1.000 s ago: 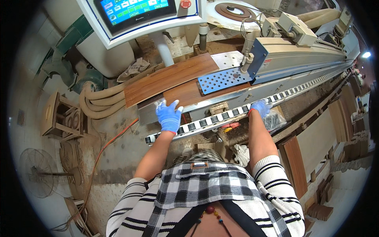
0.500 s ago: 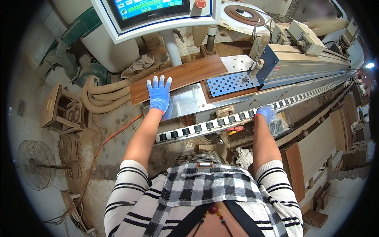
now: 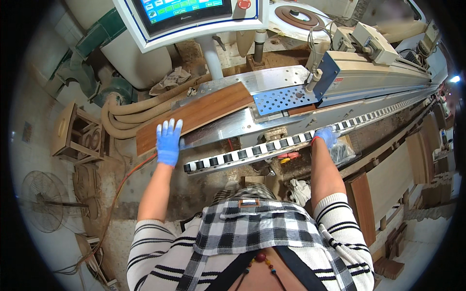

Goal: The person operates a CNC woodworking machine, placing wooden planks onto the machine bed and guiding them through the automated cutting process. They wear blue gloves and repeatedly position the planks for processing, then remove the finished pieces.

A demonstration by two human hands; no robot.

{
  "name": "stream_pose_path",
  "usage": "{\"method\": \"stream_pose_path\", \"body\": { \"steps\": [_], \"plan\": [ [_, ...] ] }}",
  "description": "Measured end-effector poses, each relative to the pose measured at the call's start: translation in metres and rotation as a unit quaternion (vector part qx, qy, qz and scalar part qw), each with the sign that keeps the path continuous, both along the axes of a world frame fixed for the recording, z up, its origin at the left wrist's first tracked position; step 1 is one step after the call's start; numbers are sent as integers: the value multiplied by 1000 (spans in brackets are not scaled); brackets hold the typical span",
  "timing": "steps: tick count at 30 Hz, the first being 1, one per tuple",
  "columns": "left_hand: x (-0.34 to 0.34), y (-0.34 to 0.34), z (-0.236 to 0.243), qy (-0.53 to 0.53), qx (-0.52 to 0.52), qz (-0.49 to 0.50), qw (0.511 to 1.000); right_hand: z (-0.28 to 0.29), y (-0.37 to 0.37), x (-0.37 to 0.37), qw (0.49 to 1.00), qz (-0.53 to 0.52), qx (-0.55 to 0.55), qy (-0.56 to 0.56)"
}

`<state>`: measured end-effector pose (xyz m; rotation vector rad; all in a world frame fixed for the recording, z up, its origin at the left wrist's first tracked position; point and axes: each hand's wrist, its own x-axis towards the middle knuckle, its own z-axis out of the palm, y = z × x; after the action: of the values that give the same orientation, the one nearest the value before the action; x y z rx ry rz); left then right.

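My left hand (image 3: 168, 143), in a blue glove with white fingertips, lies with its fingers stretched out over the near edge of a brown wood-grain board (image 3: 196, 116). The board slants across a metal machine table (image 3: 233, 127), its left end sticking out past the table. Its right end is by a blue perforated plate (image 3: 284, 101). Lower right, my right hand (image 3: 326, 137), also gloved in blue, is curled over the roller rail (image 3: 264, 148) along the machine's front; its fingers are partly hidden. A strip of another brown board (image 3: 302, 110) shows under the perforated plate.
A control screen (image 3: 182, 12) with a red button (image 3: 243, 4) stands above the table. Thick hoses (image 3: 128, 119) and an orange cable (image 3: 121, 182) run at the left, near a fan (image 3: 43, 201). Stacked boards (image 3: 361, 208) line the right side.
My left hand and the board under it have moved left and nearer to me, baring metal table behind. The board beneath the perforated plate has shifted right. My right hand stays at the rail.
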<state>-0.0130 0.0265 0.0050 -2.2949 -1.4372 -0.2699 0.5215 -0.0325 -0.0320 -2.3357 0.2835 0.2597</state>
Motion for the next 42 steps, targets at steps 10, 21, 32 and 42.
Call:
{"method": "stream_pose_path", "body": {
  "steps": [10,21,32,42],
  "plan": [
    [-18,-76,6,-3,-28,-54,998,-2,2,-2,999,-22,-15,-25],
    [88,-19,-5,-47,-189,-119,974,-6,4,2,999,-15,-27,-31],
    [103,-1,-12,-147,-170,-45,973,0,-1,0,1000,1,-4,-6],
    [19,-30,-14,-237,-187,181,936,1,1,-4,999,-13,-7,-36]
  ]
}}
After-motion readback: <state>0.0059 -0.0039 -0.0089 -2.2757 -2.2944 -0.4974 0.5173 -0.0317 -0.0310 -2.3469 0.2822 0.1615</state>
